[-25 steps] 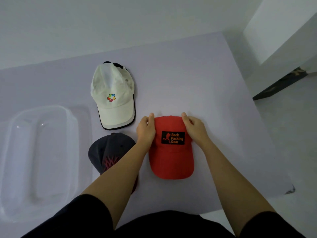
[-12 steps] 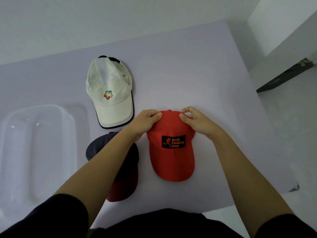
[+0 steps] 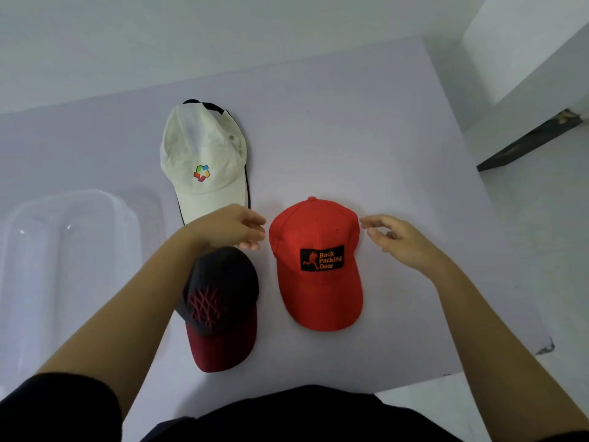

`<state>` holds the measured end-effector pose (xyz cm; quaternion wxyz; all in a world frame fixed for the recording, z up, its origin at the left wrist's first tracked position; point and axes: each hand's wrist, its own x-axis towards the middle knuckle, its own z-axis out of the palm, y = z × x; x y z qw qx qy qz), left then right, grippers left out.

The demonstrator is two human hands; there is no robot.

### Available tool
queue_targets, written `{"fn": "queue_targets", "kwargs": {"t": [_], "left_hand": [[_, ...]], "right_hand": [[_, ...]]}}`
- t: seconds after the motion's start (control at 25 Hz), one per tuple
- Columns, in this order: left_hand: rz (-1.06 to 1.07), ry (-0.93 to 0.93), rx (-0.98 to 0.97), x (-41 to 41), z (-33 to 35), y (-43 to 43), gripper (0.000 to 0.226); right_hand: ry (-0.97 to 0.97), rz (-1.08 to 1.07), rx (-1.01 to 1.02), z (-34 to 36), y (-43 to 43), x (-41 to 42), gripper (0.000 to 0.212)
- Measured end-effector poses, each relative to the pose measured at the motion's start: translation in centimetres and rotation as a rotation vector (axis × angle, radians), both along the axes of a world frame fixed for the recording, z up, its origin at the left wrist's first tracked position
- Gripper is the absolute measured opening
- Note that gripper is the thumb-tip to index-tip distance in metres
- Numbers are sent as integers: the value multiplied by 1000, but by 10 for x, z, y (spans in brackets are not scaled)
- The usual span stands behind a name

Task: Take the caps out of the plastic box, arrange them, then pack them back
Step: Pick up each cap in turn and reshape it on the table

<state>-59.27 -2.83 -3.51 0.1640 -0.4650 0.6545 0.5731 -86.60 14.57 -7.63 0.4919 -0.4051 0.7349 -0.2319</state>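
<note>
- Arranging looks like the step in hand. In the head view, the red cap (image 3: 318, 275) lies flat on the table (image 3: 366, 129), with its crown away from the person, its brim toward them and its patch facing up.
- To do this well, I judge the red cap should be squared with the dark cap (image 3: 220, 301) just beside it on the left, brims level. The crown is best smoothed with light, flat touches rather than tugs, since soft fabric probably dents easily.
- The left hand (image 3: 232, 226) has loosely curved fingers and holds nothing. Its fingertips sit just beside the crown's left edge, with a narrow gap between.
- The right hand (image 3: 398, 240) is likewise slack and empty, with its fingertips near the crown's right edge and apart from it.
- The white cap (image 3: 204, 167) lies farther back, and the plastic box (image 3: 73, 250) stands at the left, apart from the caps.
</note>
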Motion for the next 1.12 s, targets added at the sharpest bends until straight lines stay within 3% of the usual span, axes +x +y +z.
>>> {"fn": "queue_targets", "kwargs": {"t": [0.2,0.32,0.52,0.6,0.68,0.88,1.0,1.12], "left_hand": [[182,163,218,-14,-20,18,16],[151,180,134,-9,-23,15,18],[58,110,68,-6,-16,14,20],[12,81,33,-2,-6,10,34],[36,57,-93,10,11,-2,54],[169,89,-270,60,53,-35,48],[102,-14,-424,83,49,-45,42],[-113,-227,-577,100,26,-49,47]], "right_hand": [[-181,-201,-39,-9,-13,31,19],[-214,-249,-52,-13,-14,29,23],[-63,-126,-78,-4,-19,26,17],[8,-103,-65,0,-19,21,12],[109,-131,-93,10,-18,15,25],[238,-221,-343,50,-49,43,24],[179,-62,-467,66,-81,98,20],[176,261,-365,66,-120,153,32]]}}
